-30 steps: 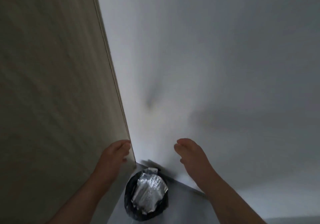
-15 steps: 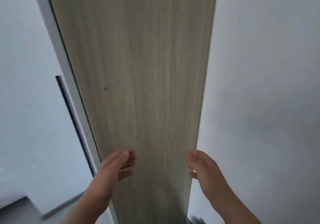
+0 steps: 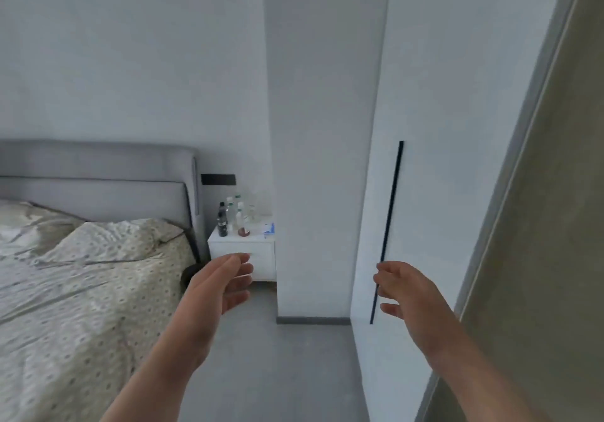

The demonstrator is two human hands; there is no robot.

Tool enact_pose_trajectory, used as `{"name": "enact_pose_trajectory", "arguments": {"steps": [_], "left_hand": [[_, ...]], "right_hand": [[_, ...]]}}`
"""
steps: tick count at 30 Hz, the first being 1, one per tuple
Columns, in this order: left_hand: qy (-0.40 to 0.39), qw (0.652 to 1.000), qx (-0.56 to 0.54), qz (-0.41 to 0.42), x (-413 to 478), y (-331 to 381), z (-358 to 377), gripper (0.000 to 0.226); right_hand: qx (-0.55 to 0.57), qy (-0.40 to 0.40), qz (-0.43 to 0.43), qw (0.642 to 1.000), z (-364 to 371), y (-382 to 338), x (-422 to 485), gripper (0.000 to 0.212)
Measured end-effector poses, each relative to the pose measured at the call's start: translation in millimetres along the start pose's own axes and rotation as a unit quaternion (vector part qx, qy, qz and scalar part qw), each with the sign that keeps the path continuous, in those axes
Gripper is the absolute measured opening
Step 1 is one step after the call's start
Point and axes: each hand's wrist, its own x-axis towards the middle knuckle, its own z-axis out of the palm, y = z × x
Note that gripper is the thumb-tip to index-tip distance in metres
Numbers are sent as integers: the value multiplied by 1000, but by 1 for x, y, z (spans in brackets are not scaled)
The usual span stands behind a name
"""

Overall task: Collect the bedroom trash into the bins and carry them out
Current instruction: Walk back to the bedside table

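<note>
Ahead at twelve o'clock, I hold my left hand point(image 3: 222, 286) and right hand point(image 3: 405, 291) empty, fingers loosely spread, bottles point(image 3: 236, 215) at eleven.

Several bottles point(image 3: 237, 215), one dark, stand upright, clustered on the white nightstand point(image 3: 226, 248).

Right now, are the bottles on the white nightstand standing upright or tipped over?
Upright. The bottles stand on the nightstand with their caps pointing up; none lies on its side.
</note>
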Motion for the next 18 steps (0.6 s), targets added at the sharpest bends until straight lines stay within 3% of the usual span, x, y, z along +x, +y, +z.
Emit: {"name": "enact_pose_trajectory", "arguments": {"steps": [3,6,8,16,18], "left_hand": [[74,997,3,16,-11,11,-71,19],[128,991,0,26,-18,19,-122,24],[152,988,0,25,-20,19,-144,24],[162,987,11,16,30,9,-163,18],[158,987,11,12,56,2,-160,29]], "right_hand": [[11,-42,-4,999,57,-8,-5,13],[0,-81,-13,997,103,-14,-4,22],[-5,-98,-19,995,128,-15,1,14],[-21,-148,-23,989,193,-9,61,12],[-24,-152,-20,988,203,-4,87,11]]}}
